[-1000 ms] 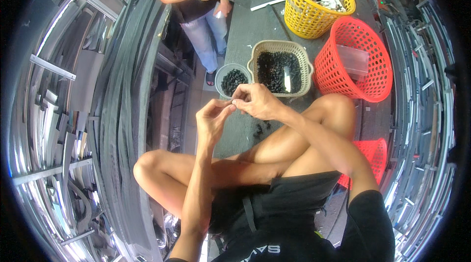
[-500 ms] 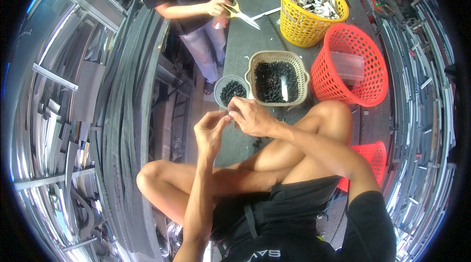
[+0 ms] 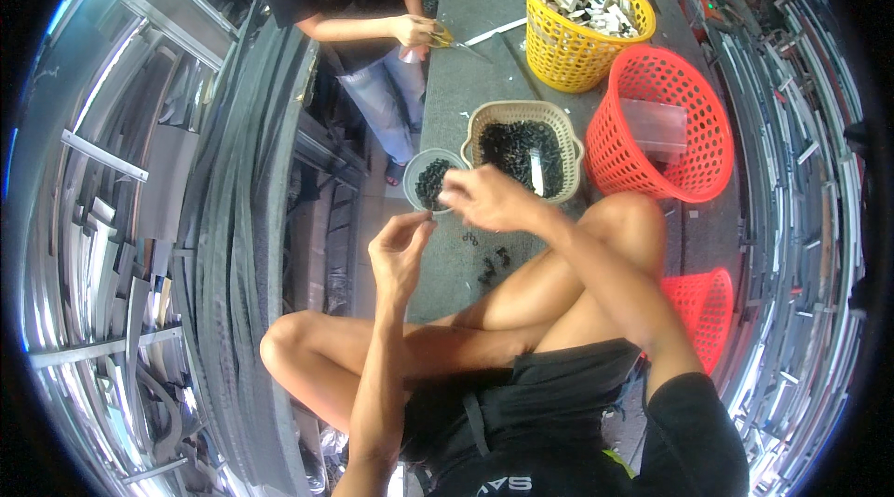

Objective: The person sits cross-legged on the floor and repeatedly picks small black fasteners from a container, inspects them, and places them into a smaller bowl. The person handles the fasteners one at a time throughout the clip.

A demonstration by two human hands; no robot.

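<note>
My left hand is closed in a pinch, with a small dark piece at its fingertips. Just right of it, my right hand hovers above the table, its fingers smeared by motion. Beyond both hands stands a round clear tub of small black parts. Beside the tub, a beige plastic basket holds many more small black parts and a white strip. Several loose black bits lie on the grey tabletop near my legs.
A yellow basket full of white pieces stands at the back, near a red basket holding a clear plastic piece. Another red basket is at my right. A co-worker holds scissors at the far left. Metal profiles line both sides.
My right hand has come away from the left, rising to the right. The left hand has hardly moved. The co-worker's scissors have turned and dropped slightly.
</note>
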